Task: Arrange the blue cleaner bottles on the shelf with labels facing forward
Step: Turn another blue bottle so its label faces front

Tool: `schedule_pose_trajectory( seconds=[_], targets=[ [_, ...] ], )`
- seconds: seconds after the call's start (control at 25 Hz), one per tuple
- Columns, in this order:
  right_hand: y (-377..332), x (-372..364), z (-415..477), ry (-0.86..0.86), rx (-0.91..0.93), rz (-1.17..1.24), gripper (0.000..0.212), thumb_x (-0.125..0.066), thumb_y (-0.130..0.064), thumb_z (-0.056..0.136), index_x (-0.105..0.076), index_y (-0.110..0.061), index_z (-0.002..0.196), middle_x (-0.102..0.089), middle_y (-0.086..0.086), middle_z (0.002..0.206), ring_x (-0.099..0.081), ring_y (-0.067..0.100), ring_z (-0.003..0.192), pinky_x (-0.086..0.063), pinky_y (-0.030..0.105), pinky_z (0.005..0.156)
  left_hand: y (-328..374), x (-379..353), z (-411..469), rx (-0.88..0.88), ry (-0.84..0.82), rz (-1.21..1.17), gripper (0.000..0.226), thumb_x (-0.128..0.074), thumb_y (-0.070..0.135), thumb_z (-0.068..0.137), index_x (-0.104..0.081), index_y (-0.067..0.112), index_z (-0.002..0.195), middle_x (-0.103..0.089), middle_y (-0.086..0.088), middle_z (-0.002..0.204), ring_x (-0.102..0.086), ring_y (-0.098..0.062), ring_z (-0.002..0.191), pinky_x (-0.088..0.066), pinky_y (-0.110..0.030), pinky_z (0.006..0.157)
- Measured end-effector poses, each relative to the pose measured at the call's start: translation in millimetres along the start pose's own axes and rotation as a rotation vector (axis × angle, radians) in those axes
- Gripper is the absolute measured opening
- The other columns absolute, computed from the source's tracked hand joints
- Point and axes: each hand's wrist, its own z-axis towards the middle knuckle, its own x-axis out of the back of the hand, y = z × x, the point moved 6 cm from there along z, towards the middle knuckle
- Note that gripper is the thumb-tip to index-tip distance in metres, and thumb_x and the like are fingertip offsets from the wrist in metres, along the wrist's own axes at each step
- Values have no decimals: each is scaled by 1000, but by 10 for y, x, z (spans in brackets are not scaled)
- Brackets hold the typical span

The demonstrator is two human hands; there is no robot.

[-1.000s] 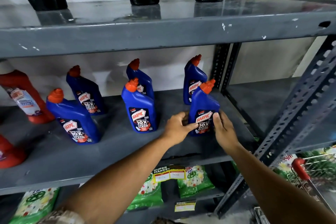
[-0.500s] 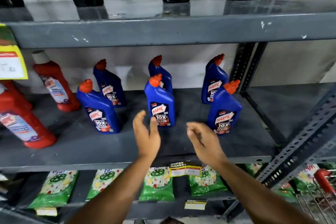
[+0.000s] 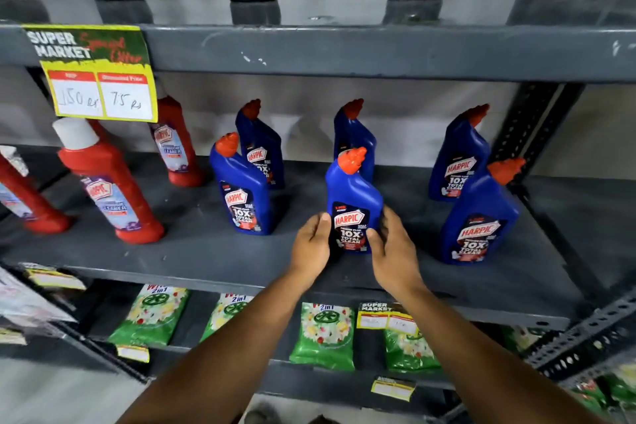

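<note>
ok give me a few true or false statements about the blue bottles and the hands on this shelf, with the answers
1. Both hands are on the middle front blue bottle. True: the left hand and right hand grip its lower sides.
2. That bottle's label faces the back wall. False: its Harpic label faces forward.
3. Six blue bottles stand on this shelf. True: three in front, three behind.
4. The blue bottles have white caps. False: their caps are orange-red; a white cap sits on the red bottle to the left.
5. The right front blue bottle lies on its side. False: it stands upright.
</note>
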Motion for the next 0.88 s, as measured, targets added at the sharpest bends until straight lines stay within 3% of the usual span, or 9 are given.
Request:
schedule_pose_trajectory(
  seconds=[0.08, 0.16, 0.24, 0.36, 0.44, 0.56, 0.68, 0.76, 0.88],
  targets=[
    [9, -26, -72, 17, -9, 7, 53, -50, -23, 94, -30, -28, 143, -53, 4, 138, -54, 16, 123, -48, 41, 102, -49, -6, -14, -11, -36, -21, 25, -45, 36, 95, -66, 22, 97, -70, -3, 98, -62, -13, 90, -48, -33, 86],
    [-63, 22, -199, 167, 3, -73, 55, -52, -24, 93, -30, -24, 144, -45, 8, 140, -50, 19, 125, -46, 38, 103, -49, 41, -43, -32, -33, 1, 35, -45, 40, 94, -64, 19, 113, -69, -3, 114, -61, -14, 106, -46, -33, 96],
    [-330, -3, -343, 270, 189, -129, 43, -55, -22, 90, -44, -24, 132, -52, 8, 124, -54, 14, 110, -48, 36, 95, 31, 290, -141, -139, 98, 1, 33, -44, 36, 97, -60, 19, 120, -65, 0, 120, -58, -8, 111, -42, -25, 99],
    [-665, -524, -361, 20, 338, -133, 29, -58, -19, 88, -58, -23, 117, -58, -2, 105, -57, 2, 91, -51, 33, 85, 101, 1043, -269, -346, 425, -29, 22, -40, 39, 94, -53, 26, 106, -61, -2, 103, -57, -9, 94, -45, -30, 89],
    [-798, -930, -167, -127, 243, -96, 40, -56, -19, 90, -52, -20, 130, -59, 2, 118, -59, 8, 106, -50, 38, 93, 74, 1536, -67, -288, 555, -81, 39, -40, 39, 96, -49, 12, 123, -56, -16, 123, -55, -25, 112, -43, -36, 99],
    [-893, -1446, 220, -251, -3, -56, 67, -55, -19, 92, -20, -23, 149, -41, 6, 150, -43, 22, 134, -38, 44, 110, 122, 1815, 437, -33, 384, -98, 52, -35, 35, 101, -36, 4, 144, -40, -13, 151, -38, -25, 139, -28, -24, 110],
    [-987, -1774, 333, -259, -40, -77, 66, -53, -17, 92, -19, -23, 149, -50, 8, 143, -50, 28, 129, -41, 43, 105, 83, 1839, 636, 61, 95, -48, 47, -32, 45, 100, -66, 16, 113, -64, -13, 125, -59, -26, 119, -42, -41, 106],
    [-978, -1837, 240, -198, -45, -85, 60, -52, -16, 92, -26, -24, 145, -57, 7, 136, -56, 27, 121, -45, 42, 101, -47, 1869, 607, 96, 31, 2, 45, -37, 52, 95, -69, 21, 92, -72, -10, 108, -66, -25, 103, -49, -45, 99],
    [-949, -1907, 47, -135, -8, -71, 56, -52, -20, 93, -28, -23, 144, -56, 6, 137, -56, 23, 122, -44, 40, 103, -147, 1998, 474, 80, 35, 11, 47, -39, 47, 97, -67, 10, 96, -72, -8, 101, -65, -19, 92, -51, -38, 90]
  ],
)
